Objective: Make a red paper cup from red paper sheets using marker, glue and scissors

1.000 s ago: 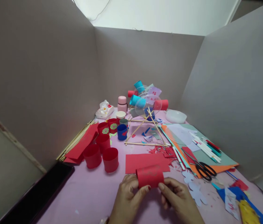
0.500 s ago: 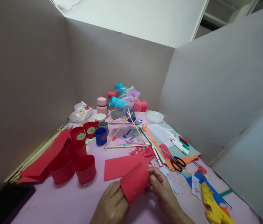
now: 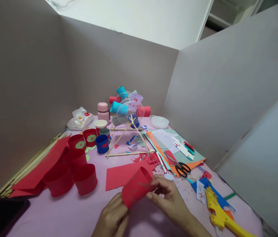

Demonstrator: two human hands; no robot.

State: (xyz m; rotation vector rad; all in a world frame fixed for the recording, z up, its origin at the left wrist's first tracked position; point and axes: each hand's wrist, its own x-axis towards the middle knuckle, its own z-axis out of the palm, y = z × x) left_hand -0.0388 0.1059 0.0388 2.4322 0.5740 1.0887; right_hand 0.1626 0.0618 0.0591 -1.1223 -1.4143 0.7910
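- The red paper tube is at the near middle of the scene, tilted with its right end farther and higher, between both hands above the pink table cover.
- The left hand is curled around the tube's near left end; its fingertips are hidden, so I cannot tell how far they reach inside or under.
- The right hand has thumb and fingers drawn together on the tube's right edge, apparently pinching the paper there.
- The tube looks very light, thin paper or card, so I judge that a fingertip hold is enough to carry it.
- The wall seems springy along the curve and easy to dent; hard squeezing at the middle would likely flatten it or leave a crease.
- The surface looks matt, with faint drawn lines on the outside, so slipping seems a small risk.
- The rims are the better holds: one finger inside and the thumb outside should keep the opening round. Whether the seam is fixed cannot be told.
- A flat red sheet lies just beyond the tube; the near red cup stands to its left, the black-handled scissors to the far right and the yellow glue gun to the right.
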